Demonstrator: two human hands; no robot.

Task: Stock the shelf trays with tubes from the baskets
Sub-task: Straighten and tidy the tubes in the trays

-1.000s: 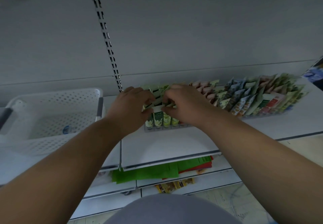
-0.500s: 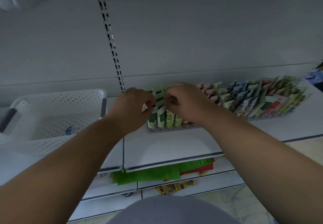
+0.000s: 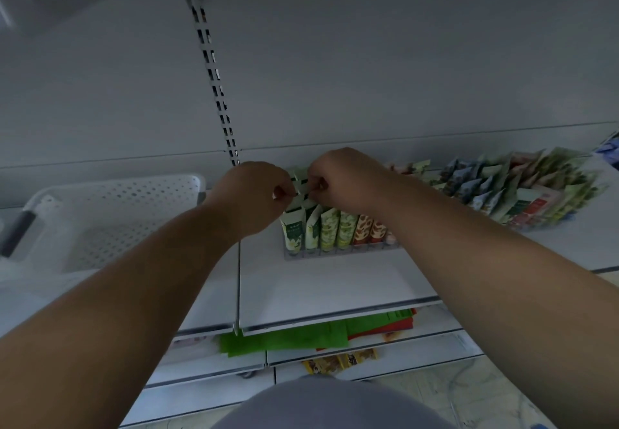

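left hand (image 3: pixel 254 194) + right hand (image 3: pixel 345 180): fingers pinch tube (image 3: pixel 300 191) tops | tubes upright, axis vertical | tray (image 3: pixel 338 250) directly below | hands equally near

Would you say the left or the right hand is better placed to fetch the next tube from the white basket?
Left, probably. The white basket sits on the shelf just beside the left hand, while the right hand is farther off, over the tubes in the clear tray. Both hands pinch tube tops now.
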